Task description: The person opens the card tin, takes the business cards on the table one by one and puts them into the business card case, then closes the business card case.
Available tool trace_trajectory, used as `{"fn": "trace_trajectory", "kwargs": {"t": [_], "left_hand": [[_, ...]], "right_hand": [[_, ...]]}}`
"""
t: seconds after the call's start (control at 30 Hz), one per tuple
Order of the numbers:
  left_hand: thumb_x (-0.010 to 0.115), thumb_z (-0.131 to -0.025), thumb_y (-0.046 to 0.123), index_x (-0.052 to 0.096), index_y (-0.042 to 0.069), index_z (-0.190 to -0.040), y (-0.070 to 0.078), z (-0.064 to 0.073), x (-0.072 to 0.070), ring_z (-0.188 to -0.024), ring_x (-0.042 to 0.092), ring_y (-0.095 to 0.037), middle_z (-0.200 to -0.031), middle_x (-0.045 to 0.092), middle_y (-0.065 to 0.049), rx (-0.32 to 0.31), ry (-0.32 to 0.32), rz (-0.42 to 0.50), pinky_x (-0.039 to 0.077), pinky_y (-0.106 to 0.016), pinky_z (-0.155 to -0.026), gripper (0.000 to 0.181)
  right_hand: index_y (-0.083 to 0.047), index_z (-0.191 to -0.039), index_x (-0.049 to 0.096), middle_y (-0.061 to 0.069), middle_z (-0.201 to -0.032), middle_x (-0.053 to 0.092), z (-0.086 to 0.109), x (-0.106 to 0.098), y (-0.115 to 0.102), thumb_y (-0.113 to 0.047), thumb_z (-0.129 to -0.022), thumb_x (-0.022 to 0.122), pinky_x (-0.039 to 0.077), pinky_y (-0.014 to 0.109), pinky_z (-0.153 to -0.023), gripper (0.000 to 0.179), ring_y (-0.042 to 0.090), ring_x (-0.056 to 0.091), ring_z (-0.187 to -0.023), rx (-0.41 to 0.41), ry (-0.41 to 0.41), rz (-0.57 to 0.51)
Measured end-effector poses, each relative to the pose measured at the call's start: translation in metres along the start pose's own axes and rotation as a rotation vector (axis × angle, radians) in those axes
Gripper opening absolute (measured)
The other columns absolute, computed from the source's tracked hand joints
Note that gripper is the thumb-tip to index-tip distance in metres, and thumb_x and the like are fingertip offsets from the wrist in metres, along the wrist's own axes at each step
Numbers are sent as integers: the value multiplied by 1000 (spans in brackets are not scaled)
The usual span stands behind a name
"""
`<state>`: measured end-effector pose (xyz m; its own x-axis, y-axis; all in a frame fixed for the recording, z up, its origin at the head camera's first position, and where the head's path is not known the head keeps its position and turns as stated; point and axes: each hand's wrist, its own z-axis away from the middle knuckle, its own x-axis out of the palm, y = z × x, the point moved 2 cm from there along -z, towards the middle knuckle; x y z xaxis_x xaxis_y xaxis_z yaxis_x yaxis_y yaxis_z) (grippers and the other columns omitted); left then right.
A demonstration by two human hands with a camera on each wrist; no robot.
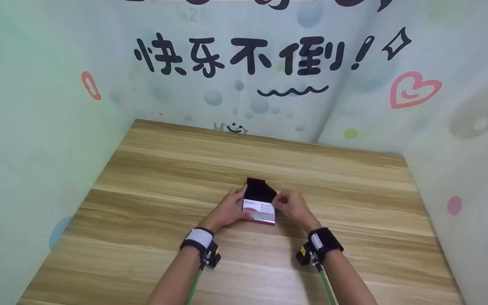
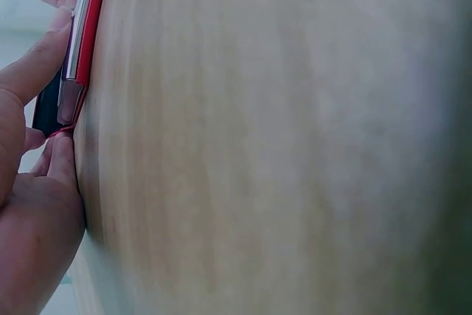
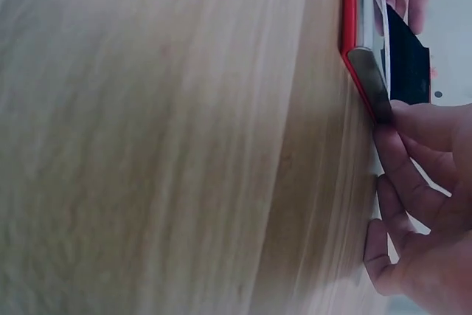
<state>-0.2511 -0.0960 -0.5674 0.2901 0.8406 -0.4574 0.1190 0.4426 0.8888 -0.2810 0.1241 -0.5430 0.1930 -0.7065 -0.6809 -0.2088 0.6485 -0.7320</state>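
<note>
A business card holder, red outside with a metal rim, lies on the wooden table with its black flap raised at the back. In it lies a white business card with a red and grey print; its right edge is lifted a little in the right wrist view. My left hand grips the holder's left side, thumb over the front and fingers behind. At the right side, my right hand pinches the card's edge between thumb and forefinger, close against the holder's corner.
The wood-grain table spreads out on all sides of the holder. A printed wall sheet stands at its back edge, with pale sheets at left and right. Each wrist wears a strapped camera with a green cable.
</note>
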Motion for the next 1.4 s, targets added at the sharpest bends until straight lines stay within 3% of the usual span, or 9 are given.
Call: {"fn": "trace_trajectory", "kwargs": {"t": [0.37, 0.6, 0.77, 0.87, 0.93, 1.1, 1.2, 1.3, 1.4], "left_hand": [[86, -78, 20, 23, 5, -158, -1, -1, 1, -143, 38, -36, -150, 38, -23, 10, 9, 9, 27, -46, -125, 103], [85, -78, 15, 16, 8, -161, 2, 0, -2, -143, 36, -39, -152, 35, -28, 58, 13, 15, 26, -49, -125, 108], [86, -76, 10, 8, -3, -159, 6, 1, -3, -142, 38, -42, -158, 26, -32, 104, 29, 16, 29, -50, -123, 114], [87, -75, 9, 5, -6, -158, 9, 2, -4, -144, 37, -41, -162, 21, -30, 108, 35, -5, 28, -50, -124, 118], [87, -75, 8, 4, -5, -158, 12, 3, -5, -143, 38, -41, -160, 27, -29, 115, 45, -21, 29, -51, -123, 118], [82, -78, 2, 2, -1, -159, 22, 8, -11, -132, 53, -39, -143, 54, -24, 125, 36, 3, 42, -49, -116, 114], [80, -79, 0, 3, 0, -159, 28, 13, -15, -136, 52, -36, -144, 55, -22, 121, 1, 8, 41, -47, -117, 111], [81, -80, 5, 16, 1, -159, 31, 22, -18, -139, 49, -33, -148, 51, -20, 110, -46, -68, 39, -45, -118, 102], [82, -81, 14, 36, 3, -154, 33, 31, -17, -135, 54, -26, -149, 52, -18, 108, -116, -245, 44, -40, -115, 87]], "right_hand": [[-7, -83, 79, 5, -84, 75, 2, 2, 4, -5, -88, 73, 53, 27, -79, 7, 11, 61, -80, -9, -32, -6], [-4, -96, 73, 6, -81, 69, 4, 1, 6, -24, -97, 66, 48, 23, -65, 22, 12, 58, -72, 81, 17, -112], [3, -138, 53, 19, -125, 66, 3, -1, 6, -20, -99, 62, 58, 30, -83, 45, 26, 67, -102, 82, 52, -226], [4, -151, 37, 23, -145, 53, 6, -2, 3, -13, -99, 60, 58, 38, -95, 59, 36, 62, -119, 55, -11, -262], [3, -153, 34, 25, -148, 49, 9, -3, -1, -10, -99, 59, 56, 42, -100, 61, 40, 59, -125, 45, -73, -268], [4, -152, 35, 27, -152, 43, 22, -4, -9, -3, -97, 56, 49, 49, -109, 60, 44, 52, -133, -11, -146, -234], [4, -151, 37, 26, -153, 43, 33, -5, -13, -5, -97, 58, 43, 53, -114, 59, 44, 48, -136, -58, -132, -171], [2, -151, 39, 24, -152, 45, 46, -6, -16, -13, -99, 59, 36, 55, -119, 57, 43, 45, -139, -87, -128, -86], [0, -151, 42, 23, -151, 47, 60, -5, -18, -21, -101, 58, 33, 56, -120, 56, 41, 43, -141, -131, -151, 29]]}}
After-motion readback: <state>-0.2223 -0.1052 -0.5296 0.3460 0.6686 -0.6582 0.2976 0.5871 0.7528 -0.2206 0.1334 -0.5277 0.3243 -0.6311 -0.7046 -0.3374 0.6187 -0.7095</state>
